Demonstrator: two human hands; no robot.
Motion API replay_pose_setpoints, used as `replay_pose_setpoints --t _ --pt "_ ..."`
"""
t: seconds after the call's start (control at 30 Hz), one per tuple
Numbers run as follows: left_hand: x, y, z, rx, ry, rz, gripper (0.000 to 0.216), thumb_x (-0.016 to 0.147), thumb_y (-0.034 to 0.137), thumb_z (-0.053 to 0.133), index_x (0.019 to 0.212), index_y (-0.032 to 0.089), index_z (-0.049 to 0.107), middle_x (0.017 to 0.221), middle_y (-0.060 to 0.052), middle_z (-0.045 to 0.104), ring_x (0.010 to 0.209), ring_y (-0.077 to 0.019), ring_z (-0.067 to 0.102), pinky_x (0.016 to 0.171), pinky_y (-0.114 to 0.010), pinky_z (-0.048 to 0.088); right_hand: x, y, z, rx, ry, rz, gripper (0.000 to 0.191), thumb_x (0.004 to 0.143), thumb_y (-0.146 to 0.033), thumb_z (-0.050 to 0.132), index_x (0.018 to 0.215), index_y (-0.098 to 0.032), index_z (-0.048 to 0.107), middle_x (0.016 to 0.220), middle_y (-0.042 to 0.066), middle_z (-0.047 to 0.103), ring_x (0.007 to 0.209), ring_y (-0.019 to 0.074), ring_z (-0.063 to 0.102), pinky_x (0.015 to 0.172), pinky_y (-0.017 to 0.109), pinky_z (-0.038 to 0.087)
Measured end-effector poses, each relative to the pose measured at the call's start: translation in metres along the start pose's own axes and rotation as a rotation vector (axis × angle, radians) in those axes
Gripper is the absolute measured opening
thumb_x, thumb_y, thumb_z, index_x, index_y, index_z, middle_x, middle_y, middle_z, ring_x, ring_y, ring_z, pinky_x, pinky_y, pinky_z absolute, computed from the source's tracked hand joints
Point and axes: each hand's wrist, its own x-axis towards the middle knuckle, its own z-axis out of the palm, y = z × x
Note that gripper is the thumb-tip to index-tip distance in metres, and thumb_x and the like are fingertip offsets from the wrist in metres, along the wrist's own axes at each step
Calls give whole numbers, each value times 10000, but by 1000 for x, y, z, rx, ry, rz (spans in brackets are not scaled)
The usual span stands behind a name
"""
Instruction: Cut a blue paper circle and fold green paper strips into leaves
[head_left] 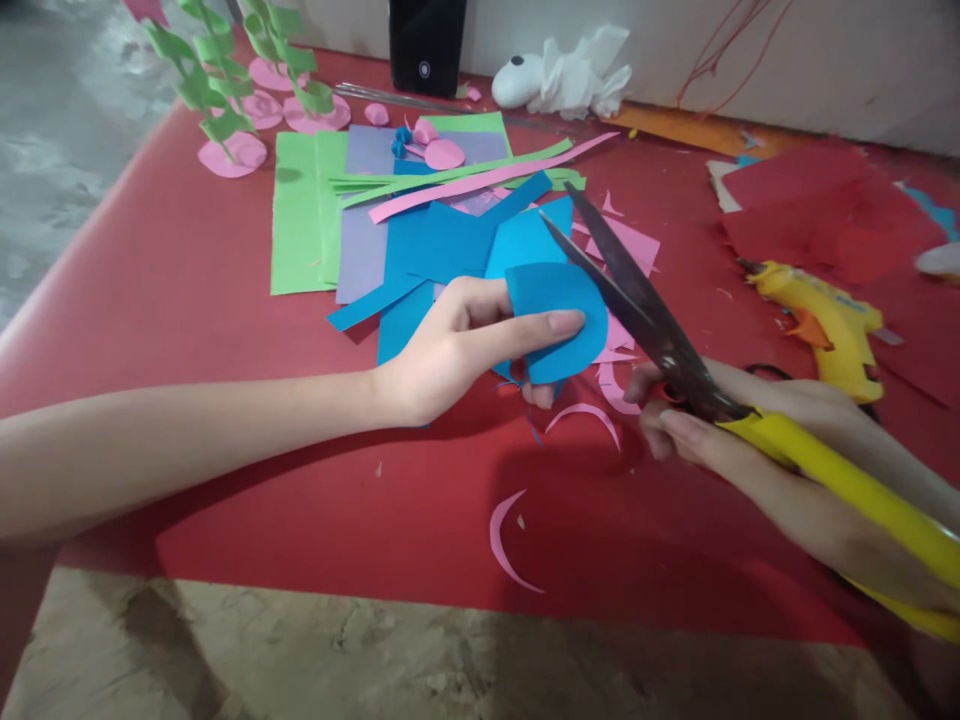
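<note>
My left hand [465, 345] pinches a rounded piece of blue paper [566, 310] between thumb and fingers, held just above the red table surface [225, 330]. My right hand [750, 440] grips yellow-handled scissors [645, 310]. Their dark blades are spread apart and point up and to the left, lying against the right edge of the blue piece. Curved pink paper trimmings [506, 540] lie on the red surface below the hands.
A pile of blue, green, lilac and pink paper sheets and strips [375, 220] lies behind my left hand. A yellow glue gun [825, 320] sits at the right, red paper [817, 210] behind it. Green paper spirals on pink discs [217, 110], a black phone [427, 45] and white tissue [577, 75] stand at the back.
</note>
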Motion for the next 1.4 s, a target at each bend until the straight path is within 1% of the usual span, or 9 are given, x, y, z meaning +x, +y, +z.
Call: replay_pose_setpoints --t 0.13,0.37,0.57,0.7,0.87,1.0,1.17,1.3,1.4 --pt "1 2 0 -28 -34 7 388 831 428 647 521 195 631 512 60 659 498 -79 602 567 -233 519 0 -8 2 10 10 22 146 926 -312 400 819 -245 474 592 -40 573 507 159 571 510 282 398" --pt "-2 6 2 -23 -114 -47 446 793 510 658 495 188 572 482 31 606 473 -87 564 568 -254 515 -1 -7 3 1 18 15 145 927 -314 403 837 -248 496 575 -45 579 489 166 552 510 289 367" --pt "-2 5 2 -58 -165 -63 430 816 438 662 501 168 547 468 27 578 455 -75 537 553 -247 463 -1 -10 3 -18 19 7 164 948 -306 385 897 -241 526 579 -49 563 434 131 482 505 286 357" --pt "-2 4 2 -63 -169 -49 443 828 415 655 493 158 521 453 36 551 443 -60 506 540 -231 440 -1 -4 1 -69 12 -72 192 965 -368 360 900 -253 500 559 -55 557 426 115 501 475 266 358" --pt "-2 3 2 -120 -128 -18 433 843 370 648 485 157 529 449 47 554 442 -47 515 535 -209 443 0 2 -3 -86 8 -102 204 966 -413 345 893 -267 467 538 -61 570 435 116 546 440 248 362" --pt "-1 0 1 -138 -108 28 436 917 297 538 501 169 533 478 36 572 478 -63 547 577 -221 469 0 -1 -1 -63 14 -95 206 966 -410 348 861 -268 454 532 -64 546 430 112 528 439 244 360" --pt "2 -1 2 -52 -74 54 580 981 410 359 480 165 523 463 10 564 484 -67 548 569 -225 442 1 -2 -2 -28 -13 -83 161 958 -359 375 854 -265 456 559 -57 558 436 111 544 437 248 370" --pt "1 1 6 -54 -33 48 474 955 387 443 531 178 488 487 36 542 466 -56 529 564 -214 466 3 0 -3 -12 -14 -143 129 959 -328 378 899 -272 477 622 -51 595 480 90 585 451 209 414" --pt "-1 1 7 -60 0 -5 400 931 336 500 563 179 494 496 60 546 458 -39 535 516 -185 457 3 -1 -1 33 -8 -105 140 958 -337 379 896 -269 484 644 -44 599 513 92 603 464 208 427"
